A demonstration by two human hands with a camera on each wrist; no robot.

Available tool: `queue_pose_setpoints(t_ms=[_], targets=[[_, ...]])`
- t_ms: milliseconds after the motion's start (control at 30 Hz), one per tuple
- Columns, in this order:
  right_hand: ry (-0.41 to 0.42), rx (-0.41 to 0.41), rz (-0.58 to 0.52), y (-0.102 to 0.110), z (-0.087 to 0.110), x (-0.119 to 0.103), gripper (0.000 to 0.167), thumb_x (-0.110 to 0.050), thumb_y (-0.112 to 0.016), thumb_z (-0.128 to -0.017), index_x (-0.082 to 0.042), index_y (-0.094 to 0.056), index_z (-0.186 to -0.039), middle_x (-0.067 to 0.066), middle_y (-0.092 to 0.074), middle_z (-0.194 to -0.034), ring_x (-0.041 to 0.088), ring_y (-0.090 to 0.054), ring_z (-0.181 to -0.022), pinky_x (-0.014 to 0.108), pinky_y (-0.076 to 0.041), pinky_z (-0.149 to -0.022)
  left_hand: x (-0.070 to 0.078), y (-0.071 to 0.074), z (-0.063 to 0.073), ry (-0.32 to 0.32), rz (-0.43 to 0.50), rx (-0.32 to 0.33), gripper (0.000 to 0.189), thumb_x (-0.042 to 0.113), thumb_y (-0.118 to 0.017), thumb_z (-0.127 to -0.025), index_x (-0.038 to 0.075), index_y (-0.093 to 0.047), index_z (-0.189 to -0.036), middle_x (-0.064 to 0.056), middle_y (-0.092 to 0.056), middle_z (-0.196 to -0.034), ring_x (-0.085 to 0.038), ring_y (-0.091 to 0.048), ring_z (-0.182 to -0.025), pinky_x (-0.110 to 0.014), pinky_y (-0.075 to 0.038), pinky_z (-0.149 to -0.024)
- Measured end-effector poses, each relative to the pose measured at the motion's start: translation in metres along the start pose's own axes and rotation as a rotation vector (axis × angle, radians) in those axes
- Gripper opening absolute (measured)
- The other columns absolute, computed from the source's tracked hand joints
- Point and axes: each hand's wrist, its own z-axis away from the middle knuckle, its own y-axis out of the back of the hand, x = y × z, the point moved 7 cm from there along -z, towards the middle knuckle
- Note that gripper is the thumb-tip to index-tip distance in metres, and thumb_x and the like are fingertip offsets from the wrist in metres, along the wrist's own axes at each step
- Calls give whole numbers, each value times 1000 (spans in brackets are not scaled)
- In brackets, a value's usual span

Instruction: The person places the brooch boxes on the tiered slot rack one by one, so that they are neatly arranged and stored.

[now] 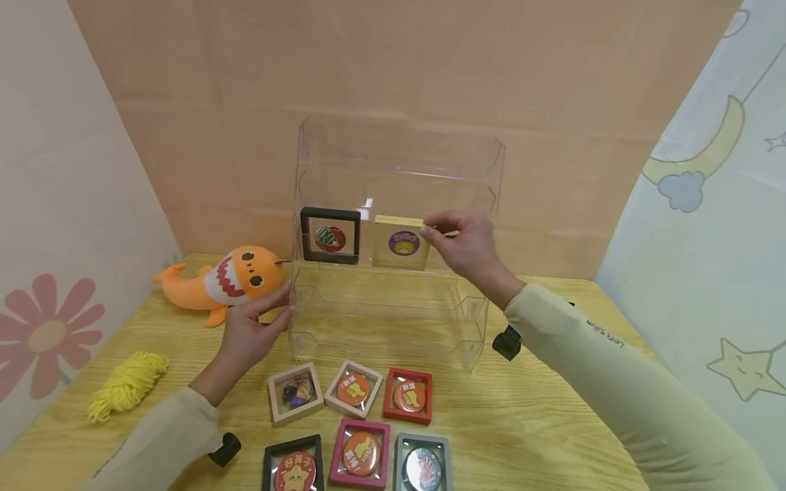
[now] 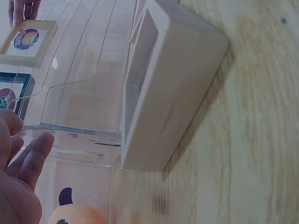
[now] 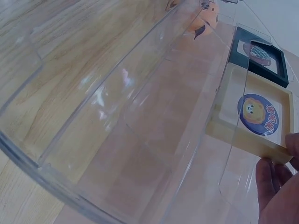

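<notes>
A clear plastic display rack (image 1: 393, 167) with several tiers stands upright on the table. My right hand (image 1: 468, 244) pinches the upper right corner of a cream square frame (image 1: 382, 245), which holds a round purple badge with a yellow bear. That frame stands in an upper tier, also seen in the right wrist view. To its left in the same tier is a black frame (image 1: 330, 258) with a red and green badge. My left hand (image 1: 250, 334) holds the rack's left side edge; in the left wrist view its thumb and fingers (image 2: 39, 154) lie on either side of the panel.
Several framed badges lie before the rack, among them a beige frame (image 1: 276, 404), a red frame (image 1: 428, 395) and a magenta frame (image 1: 338, 457). An orange plush shark (image 1: 254, 269) sits left of the rack, and a yellow yarn bundle (image 1: 127, 383) lies nearer the left wall.
</notes>
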Motion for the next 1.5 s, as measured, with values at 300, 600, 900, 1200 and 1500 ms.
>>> queue_pose_setpoints(t_ms=[300,600,900,1200,1500], targets=[[-25,-26,-11,-10,-2,-4,16,-16,-73,-85,-5,-75,-96,7,-71,-88,20,-66,-78,33,-56,-64,0,-1,1,3,17,0,38,-19,-69,-73,-13,-63,-111,-25,-66,-99,-23,-68,-81,-9,-49,-68],[15,-30,25,-13,-3,-10,15,-17,-73,-85,-6,-75,-95,5,-72,-87,16,-66,-77,33,-56,-65,0,-4,2,14,21,-7,39,-19,-70,-74,-13,-63,-112,-24,-66,-101,-31,-67,-81,-12,-51,-63],[-1,-33,34,-11,-2,-9,17,-19,-72,-86,-6,-74,-97,5,-71,-90,17,-64,-78,34,-53,-64,1,-6,0,-5,6,-9,39,-19,-70,-73,-13,-63,-111,-24,-66,-101,-31,-67,-80,-8,-48,-70],[3,-31,46,-7,0,-11,19,-20,-69,-88,-6,-73,-100,4,-71,-95,16,-63,-80,34,-51,-65,7,-5,-1,-34,-16,-3,39,-20,-71,-71,-14,-64,-109,-24,-66,-100,-36,-66,-80,-8,-46,-74],[-12,-43,46,-3,3,-11,22,-24,-69,-88,-6,-73,-101,5,-70,-98,16,-63,-82,32,-51,-59,6,-5,-1,-23,5,-6,39,-20,-70,-72,-14,-63,-110,-25,-66,-100,-35,-66,-80,-8,-47,-74]])
